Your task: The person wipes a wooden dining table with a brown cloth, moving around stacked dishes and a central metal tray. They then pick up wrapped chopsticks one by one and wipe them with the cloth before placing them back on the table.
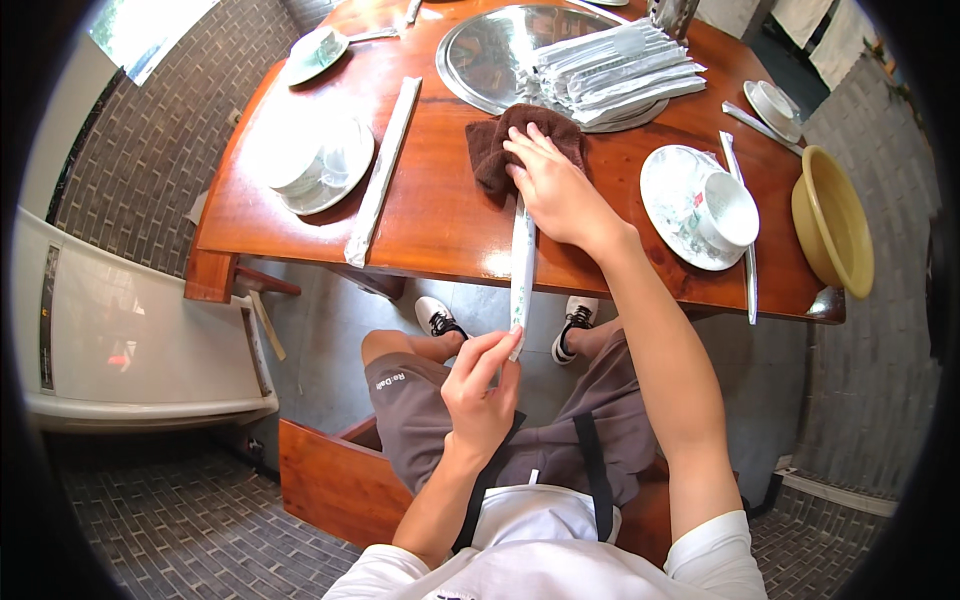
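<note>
Between finger and thumb, my left hand (483, 390) pinches the near end of a paper-wrapped pair of chopsticks (523, 265) that sticks out past the table's front edge. Its far end runs under a dark brown cloth (490, 160). My right hand (555, 185) lies on that cloth with fingers bent over it, pressing it near the metal tray. Whether the cloth wraps round the chopsticks is hidden. Just beyond, a round metal tray (470, 60) carries a heap of similar wrapped chopsticks (620, 75).
Bowls on plates stand left (345, 180) and right (670, 225) on the wooden table (440, 220), each beside wrapped chopsticks. A yellow basin (830, 220) sits at the right edge. More bowl-and-plate sets (318, 55) are farther back. I sit on a wooden bench (330, 480).
</note>
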Tool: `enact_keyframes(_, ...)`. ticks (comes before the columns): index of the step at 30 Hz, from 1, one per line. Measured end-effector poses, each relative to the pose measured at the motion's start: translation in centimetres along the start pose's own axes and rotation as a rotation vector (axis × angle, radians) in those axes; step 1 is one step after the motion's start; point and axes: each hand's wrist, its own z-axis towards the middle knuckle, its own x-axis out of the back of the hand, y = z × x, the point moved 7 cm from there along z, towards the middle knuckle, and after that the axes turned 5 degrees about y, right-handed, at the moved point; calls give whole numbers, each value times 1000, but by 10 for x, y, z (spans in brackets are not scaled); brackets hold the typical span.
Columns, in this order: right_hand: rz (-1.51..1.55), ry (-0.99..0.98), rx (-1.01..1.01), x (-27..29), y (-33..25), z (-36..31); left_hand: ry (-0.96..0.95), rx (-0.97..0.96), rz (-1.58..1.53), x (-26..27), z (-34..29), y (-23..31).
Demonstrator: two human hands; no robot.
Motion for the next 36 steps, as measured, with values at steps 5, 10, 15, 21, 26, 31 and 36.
enact_keyframes(5,118,46,-67,3,11,4,-148,656,-687,-17,1,-20)
enact_keyframes(10,490,302,-265,26,17,-4,-73,850,-729,-18,7,-31)
enact_keyframes(15,900,617,-367,60,7,-48,6,680,-617,34,23,-37)
enact_keyframes(21,537,586,-361,60,-8,-81,19,440,-302,43,105,-21)
enact_keyframes(26,550,532,-311,50,-10,-88,109,350,-223,43,131,-40)
enact_keyframes(31,548,514,-314,52,-10,-90,264,357,-140,66,107,-59)
enact_keyframes(36,600,453,-334,50,-8,-91,322,272,156,77,108,-48)
